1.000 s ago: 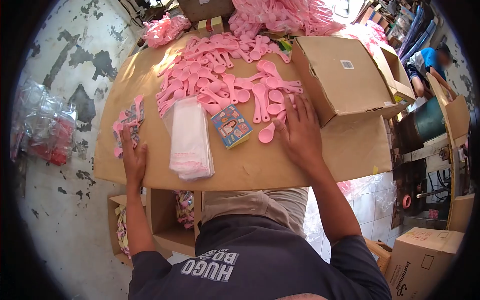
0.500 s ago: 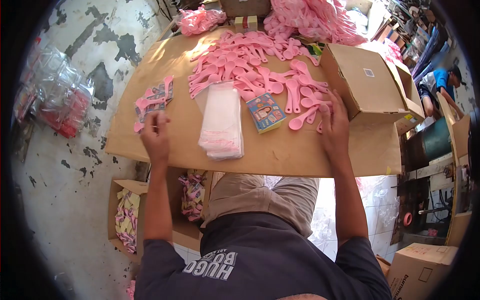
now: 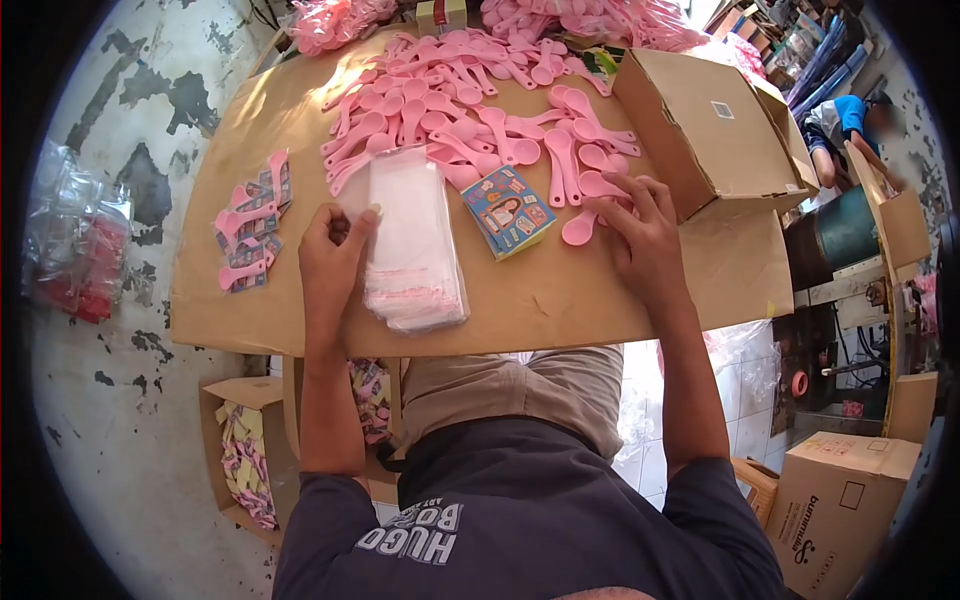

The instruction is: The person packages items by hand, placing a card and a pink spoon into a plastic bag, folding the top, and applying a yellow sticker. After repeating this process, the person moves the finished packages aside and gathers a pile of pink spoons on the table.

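Observation:
My left hand (image 3: 336, 250) is at the left edge of a stack of clear plastic bags (image 3: 412, 230), its thumb and fingers close together at the edge; whether a bag is between them is too small to tell. My right hand (image 3: 642, 235) has its fingers spread and bent over pink spoons (image 3: 580, 228) at the right of the pile. Between the hands lies a stack of blue printed cards (image 3: 510, 212). The large heap of pink spoons (image 3: 460, 90) spreads behind. At the left, several spoons (image 3: 245, 218) rest on printed cards (image 3: 278, 190).
A cardboard box (image 3: 690, 130) stands on the table (image 3: 560, 310) at the right. Plastic bags of pink items (image 3: 600, 20) lie at the back. Below the left edge are boxes of packed pieces (image 3: 247, 460). Another person (image 3: 845, 125) is at the far right.
My left hand has moved right, from the cards at the left to the bag stack. My right hand has shifted from beside the box onto the nearby spoons. The view has turned slightly.

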The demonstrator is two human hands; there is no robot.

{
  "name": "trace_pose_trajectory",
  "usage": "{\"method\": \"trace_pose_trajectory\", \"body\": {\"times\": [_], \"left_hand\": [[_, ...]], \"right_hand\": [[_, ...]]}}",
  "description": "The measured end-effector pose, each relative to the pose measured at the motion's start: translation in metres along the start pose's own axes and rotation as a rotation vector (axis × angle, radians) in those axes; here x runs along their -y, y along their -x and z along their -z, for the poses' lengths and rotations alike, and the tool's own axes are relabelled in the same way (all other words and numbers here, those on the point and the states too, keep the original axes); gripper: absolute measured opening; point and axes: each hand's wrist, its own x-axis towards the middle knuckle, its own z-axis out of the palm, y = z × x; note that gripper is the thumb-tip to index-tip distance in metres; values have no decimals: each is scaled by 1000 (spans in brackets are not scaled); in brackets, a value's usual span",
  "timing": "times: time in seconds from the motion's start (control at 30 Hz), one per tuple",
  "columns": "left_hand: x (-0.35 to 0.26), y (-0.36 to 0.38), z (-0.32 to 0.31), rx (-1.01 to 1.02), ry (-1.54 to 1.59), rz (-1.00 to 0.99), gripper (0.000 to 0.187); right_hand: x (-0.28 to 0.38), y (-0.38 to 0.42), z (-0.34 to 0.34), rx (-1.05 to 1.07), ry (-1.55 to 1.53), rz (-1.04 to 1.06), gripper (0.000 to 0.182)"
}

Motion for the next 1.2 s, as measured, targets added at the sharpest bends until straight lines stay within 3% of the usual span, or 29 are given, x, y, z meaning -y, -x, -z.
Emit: {"method": "trace_pose_trajectory", "body": {"times": [0.1, 0.23, 0.27, 0.37, 0.5, 0.57, 0.67, 0.8, 0.9, 0.97, 1.2], "left_hand": [[22, -3, 7, -6, 145, 49, 32], [27, -2, 11, -118, 607, 35, 16], [25, 1, 10, -158, 785, 48, 15], [5, 7, 16, -133, 917, 17, 25], [-10, 16, 24, -134, 957, 49, 29], [1, 20, 26, -103, 996, 77, 31], [1, 25, 25, -96, 983, 21, 23], [-39, 34, 18, -87, 1111, 13, 18], [-57, 43, 12, -74, 1220, 71, 12], [-49, 46, 8, 18, 1154, -7, 13], [-64, 50, -2, 64, 1185, 26, 18]], "right_hand": [[-1, 0, 0, 28, 4, -11, 36], [2, -7, -1, -75, -59, -37, 28], [2, -7, -1, -135, -92, -56, 25], [6, -9, 4, -165, -118, -96, 18], [28, -20, 11, -111, -152, -152, 21], [47, -26, 9, 18, -269, -293, 30], [67, -34, -7, 19, -188, -268, 41], [76, -40, -26, 59, -84, -306, 40], [80, -40, -32, 116, -156, -412, 40], [81, -39, -31, 90, -311, -498, 41], [78, -34, -37, -33, -233, -420, 23]]}}
